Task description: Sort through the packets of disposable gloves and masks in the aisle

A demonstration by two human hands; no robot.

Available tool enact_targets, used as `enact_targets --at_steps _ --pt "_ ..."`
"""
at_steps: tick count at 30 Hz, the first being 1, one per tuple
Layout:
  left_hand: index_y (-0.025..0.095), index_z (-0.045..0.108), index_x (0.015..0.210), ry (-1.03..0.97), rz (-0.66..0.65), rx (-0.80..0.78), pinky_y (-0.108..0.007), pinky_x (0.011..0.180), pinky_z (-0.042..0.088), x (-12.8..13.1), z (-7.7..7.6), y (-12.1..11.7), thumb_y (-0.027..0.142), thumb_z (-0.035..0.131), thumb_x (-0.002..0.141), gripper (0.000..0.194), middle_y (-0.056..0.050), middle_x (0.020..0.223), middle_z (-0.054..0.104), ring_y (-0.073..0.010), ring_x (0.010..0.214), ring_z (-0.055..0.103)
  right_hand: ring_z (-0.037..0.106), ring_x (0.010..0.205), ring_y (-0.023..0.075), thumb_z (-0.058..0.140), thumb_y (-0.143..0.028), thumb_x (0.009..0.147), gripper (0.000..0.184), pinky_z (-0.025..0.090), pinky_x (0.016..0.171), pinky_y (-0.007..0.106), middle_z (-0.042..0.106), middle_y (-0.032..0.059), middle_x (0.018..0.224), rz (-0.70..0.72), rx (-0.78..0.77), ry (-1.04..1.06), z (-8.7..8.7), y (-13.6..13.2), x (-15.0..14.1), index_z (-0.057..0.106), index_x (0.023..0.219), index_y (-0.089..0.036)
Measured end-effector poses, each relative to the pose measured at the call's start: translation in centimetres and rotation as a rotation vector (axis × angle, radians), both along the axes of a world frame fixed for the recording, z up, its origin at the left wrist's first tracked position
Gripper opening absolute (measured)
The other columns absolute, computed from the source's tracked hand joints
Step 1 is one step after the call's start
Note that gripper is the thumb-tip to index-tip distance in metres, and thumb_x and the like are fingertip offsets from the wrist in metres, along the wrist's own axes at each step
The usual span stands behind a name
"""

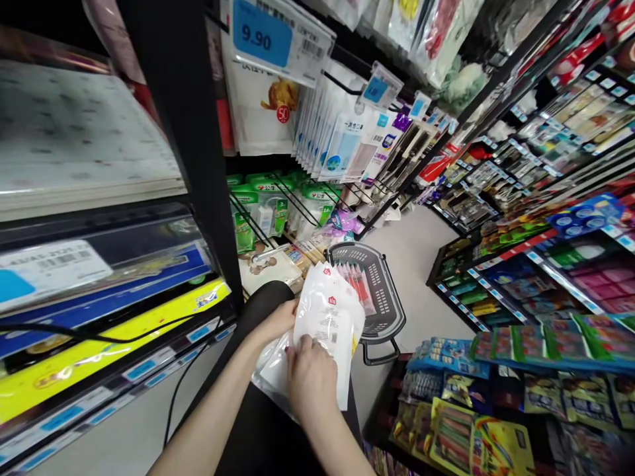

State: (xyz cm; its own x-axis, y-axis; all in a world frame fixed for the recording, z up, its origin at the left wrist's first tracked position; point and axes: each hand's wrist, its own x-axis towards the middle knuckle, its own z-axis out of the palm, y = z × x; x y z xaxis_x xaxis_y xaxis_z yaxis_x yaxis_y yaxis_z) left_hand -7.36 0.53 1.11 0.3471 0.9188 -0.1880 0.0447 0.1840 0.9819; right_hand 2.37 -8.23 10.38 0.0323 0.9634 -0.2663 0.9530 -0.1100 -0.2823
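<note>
Above my lap is a stack of flat white plastic packets (327, 311) with small red logos and fine print. My left hand (282, 322) grips the stack at its left edge, its fingertips hidden behind the packets. Curled over the lower front is my right hand (312, 373), its fingers bent and closed on the packets. Just beyond them a grey shopping basket (384, 297) stands on the floor with its handle folded outward. Several red-and-white packets (354, 284) lean inside it.
To the left, a black shelf post (173, 119) rises beside shelves with price tags. White packs (322, 132) hang on hooks ahead, above green-topped packs (268, 205). Snack packets (456, 430) fill the right-hand shelves. Grey floor (421, 264) runs between the shelves.
</note>
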Motion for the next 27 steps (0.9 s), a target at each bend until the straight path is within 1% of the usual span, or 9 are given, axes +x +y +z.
enact_targets --at_steps 2,4,6,10,13,18,23,25,27 --pt "0.012 0.065 0.096 0.013 -0.001 0.008 -0.032 0.077 0.045 -0.2 0.0 -0.1 0.017 0.052 0.064 0.035 -0.007 0.096 0.068 -0.0279 0.090 0.059 0.063 0.072 0.0229 0.043 -0.039 0.084 0.036 0.045 0.065 0.032 0.067 0.0116 0.080 -0.020 0.008 0.253 -1.1 0.4 1.4 0.060 0.105 -0.015" --pt "0.012 0.064 0.099 0.007 -0.005 0.011 -0.031 0.078 0.045 -0.4 0.2 -0.2 0.018 0.054 0.063 0.037 -0.005 0.098 0.068 -0.0269 0.091 0.059 0.062 0.073 0.0193 0.041 -0.040 0.084 0.035 0.046 0.069 0.030 0.067 0.0068 0.082 -0.067 0.022 0.455 -1.7 0.5 4.1 0.061 0.104 -0.019" --pt "0.012 0.063 0.102 -0.003 -0.010 0.000 -0.031 0.079 0.045 -0.4 0.3 -0.3 0.022 0.057 0.064 0.039 -0.005 0.099 0.067 -0.0272 0.094 0.058 0.060 0.086 0.0227 0.050 -0.039 0.077 0.035 0.045 0.076 0.032 0.064 0.0094 0.095 -0.167 0.076 0.418 -2.5 0.4 6.8 0.060 0.103 -0.018" --pt "0.010 0.061 0.104 -0.015 -0.030 -0.044 -0.033 0.078 0.046 -0.2 0.4 -0.3 0.034 0.062 0.066 0.044 -0.007 0.099 0.067 -0.0293 0.095 0.058 0.042 0.115 0.0383 0.068 -0.047 0.056 0.083 0.036 0.091 0.045 0.049 0.0242 0.118 -0.415 0.090 0.158 -4.6 0.0 9.4 0.043 0.125 -0.006" --pt "0.010 0.059 0.105 -0.010 -0.038 -0.069 -0.035 0.080 0.046 -0.1 0.6 -0.4 0.036 0.063 0.067 0.046 -0.009 0.102 0.066 -0.0306 0.098 0.057 0.041 0.117 0.0400 0.068 -0.052 0.054 0.096 0.036 0.090 0.048 0.048 0.0257 0.120 -0.481 0.001 0.204 -5.9 -0.1 9.8 0.035 0.131 -0.005" --pt "0.010 0.056 0.109 -0.025 -0.053 -0.117 -0.037 0.084 0.046 0.0 1.2 -0.6 0.039 0.063 0.069 0.050 -0.011 0.111 0.063 -0.0313 0.102 0.056 0.056 0.100 0.0341 0.075 -0.041 0.045 0.085 0.044 0.081 0.042 0.061 0.0204 0.107 -0.619 0.010 0.438 -7.6 0.2 12.7 0.045 0.118 -0.007" --pt "0.013 0.055 0.109 -0.035 -0.051 -0.230 -0.037 0.083 0.047 -0.1 1.8 -0.6 0.042 0.065 0.067 0.052 -0.009 0.112 0.063 -0.0310 0.101 0.058 0.064 0.066 0.0260 0.076 -0.037 0.045 0.051 0.049 0.061 0.036 0.069 0.0107 0.076 -0.822 -0.020 0.954 -8.7 -0.3 19.5 0.058 0.086 -0.012" --pt "0.013 0.055 0.109 -0.030 -0.048 -0.250 -0.036 0.083 0.047 0.0 1.9 -0.6 0.042 0.066 0.067 0.052 -0.009 0.112 0.063 -0.0310 0.103 0.057 0.064 0.063 0.0236 0.074 -0.038 0.050 0.048 0.050 0.060 0.035 0.069 0.0080 0.076 -0.888 0.084 1.061 -8.2 -0.1 22.7 0.057 0.087 -0.014" --pt "0.013 0.053 0.112 -0.031 -0.047 -0.291 -0.036 0.084 0.048 0.0 2.1 -0.5 0.042 0.065 0.068 0.054 -0.010 0.113 0.063 -0.0313 0.105 0.056 0.064 0.069 0.0233 0.072 -0.039 0.055 0.049 0.050 0.062 0.035 0.068 0.0079 0.084 -0.894 0.263 1.007 -7.1 1.0 25.6 0.054 0.094 -0.016"
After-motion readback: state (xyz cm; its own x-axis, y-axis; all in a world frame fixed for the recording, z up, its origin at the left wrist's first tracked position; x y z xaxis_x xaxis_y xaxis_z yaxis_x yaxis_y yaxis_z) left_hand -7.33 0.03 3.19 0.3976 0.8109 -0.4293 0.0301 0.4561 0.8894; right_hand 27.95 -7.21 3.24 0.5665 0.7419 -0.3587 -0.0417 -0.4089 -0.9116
